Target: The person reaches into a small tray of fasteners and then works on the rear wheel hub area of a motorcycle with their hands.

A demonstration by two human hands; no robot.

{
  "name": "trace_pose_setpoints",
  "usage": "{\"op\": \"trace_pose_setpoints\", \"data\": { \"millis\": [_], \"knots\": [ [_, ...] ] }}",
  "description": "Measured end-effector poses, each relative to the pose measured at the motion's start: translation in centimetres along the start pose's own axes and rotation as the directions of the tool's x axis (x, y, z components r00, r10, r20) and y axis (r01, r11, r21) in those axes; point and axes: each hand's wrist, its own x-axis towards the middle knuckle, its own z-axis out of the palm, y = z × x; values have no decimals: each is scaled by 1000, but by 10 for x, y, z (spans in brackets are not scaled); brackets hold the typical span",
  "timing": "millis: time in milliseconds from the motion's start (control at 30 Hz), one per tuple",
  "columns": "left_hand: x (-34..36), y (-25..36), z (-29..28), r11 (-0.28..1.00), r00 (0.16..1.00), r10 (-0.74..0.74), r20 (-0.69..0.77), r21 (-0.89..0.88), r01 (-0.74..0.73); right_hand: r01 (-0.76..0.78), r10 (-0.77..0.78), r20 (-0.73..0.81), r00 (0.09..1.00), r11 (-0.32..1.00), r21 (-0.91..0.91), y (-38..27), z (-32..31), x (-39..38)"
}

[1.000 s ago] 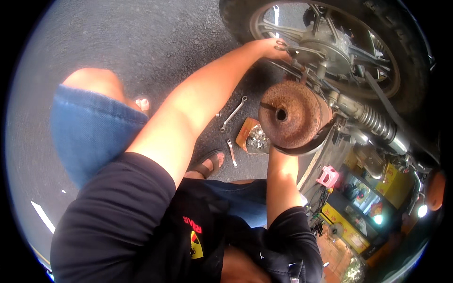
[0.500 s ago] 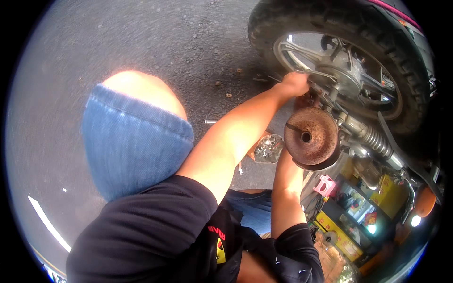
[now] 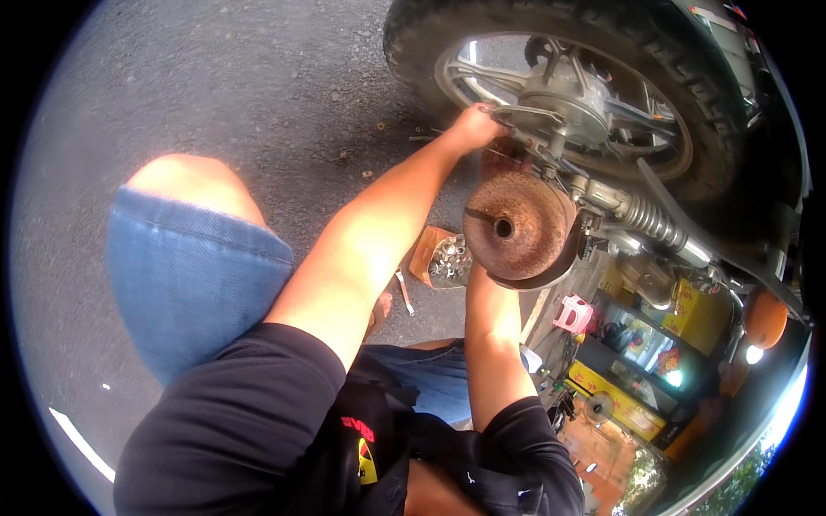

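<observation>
My left hand [image 3: 478, 127] is closed beside the hub of a motorcycle wheel [image 3: 572, 112], at the near end of a thin, curved metal bar [image 3: 529, 112]. What its fingers grip is hidden. My right forearm [image 3: 495, 340] goes up behind a rusty, round-ended exhaust muffler [image 3: 520, 215], which hides the hand and its fingers. The muffler's end, with a small central hole, faces me. To its right a shock absorber [image 3: 641, 215] with a coil spring slants down from the hub area.
An open box of small metal parts [image 3: 449, 258] sits on the asphalt [image 3: 258, 77] between my arms, with a flat metal tool [image 3: 404, 292] beside it. Several nuts and pieces lie near the tyre [image 3: 413, 60]. A pink stool [image 3: 575, 314] and an orange indicator lamp [image 3: 764, 316] are at right.
The whole view has shifted, so the wheel, muffler and both arms appear farther left and slightly higher. My left hand stays by the hub; my right hand stays hidden behind the muffler.
</observation>
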Motion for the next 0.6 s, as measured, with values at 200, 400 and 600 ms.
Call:
{"op": "trace_pose_setpoints", "data": {
  "millis": [200, 400, 600],
  "knots": [
    [-1, 7, 3, 996, 996, -91, -4, -3, 91, -9, 2, 62, 998, 993, 116, -9, 17, 2],
    [-1, 1, 0, 996, 998, -62, -18, -71, 61, -83, 44, 124, 991, 938, 337, -19, 56, 13],
    [-4, 2, 1, 977, 995, -103, 15, -187, 104, -196, 145, 142, 979, 860, 471, -33, 89, 24]
  ]
}}
